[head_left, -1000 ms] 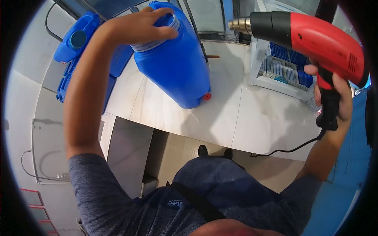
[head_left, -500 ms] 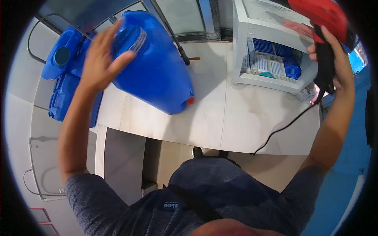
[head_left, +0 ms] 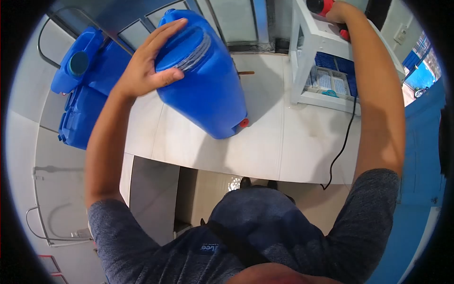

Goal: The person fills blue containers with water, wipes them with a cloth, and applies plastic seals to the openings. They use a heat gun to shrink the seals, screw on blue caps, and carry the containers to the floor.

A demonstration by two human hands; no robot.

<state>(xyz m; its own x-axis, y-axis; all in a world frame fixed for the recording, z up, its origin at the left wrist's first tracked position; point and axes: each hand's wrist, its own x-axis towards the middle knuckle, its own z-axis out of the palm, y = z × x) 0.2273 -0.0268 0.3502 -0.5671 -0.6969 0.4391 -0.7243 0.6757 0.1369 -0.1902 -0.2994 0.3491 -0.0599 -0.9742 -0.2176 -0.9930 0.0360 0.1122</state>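
Observation:
A tall blue drum (head_left: 208, 94) with a wide screw lid (head_left: 182, 49) stands on the white counter, a small red cap (head_left: 244, 123) near its base. My left hand (head_left: 149, 71) rests on the lid's left edge, fingers and thumb spread. At the upper right, my right hand (head_left: 341, 13) is closed round a red and black power tool (head_left: 321, 6) on top of the white shelf unit (head_left: 326, 40). The tool's lower part is mostly hidden by my hand and forearm. Its black cord (head_left: 344, 142) hangs down over the counter.
More blue jerrycans (head_left: 82, 106) stand at the left. The shelf unit holds white and blue baskets (head_left: 333, 78). An orange-brown stick (head_left: 246, 73) lies behind the drum. The counter's near edge (head_left: 227, 171) curves in front of me, and a blue panel (head_left: 421, 156) is at the right.
My left hand has moved right and come down onto the drum's lid. My right hand has moved left and away from me with the tool, now at the shelf top.

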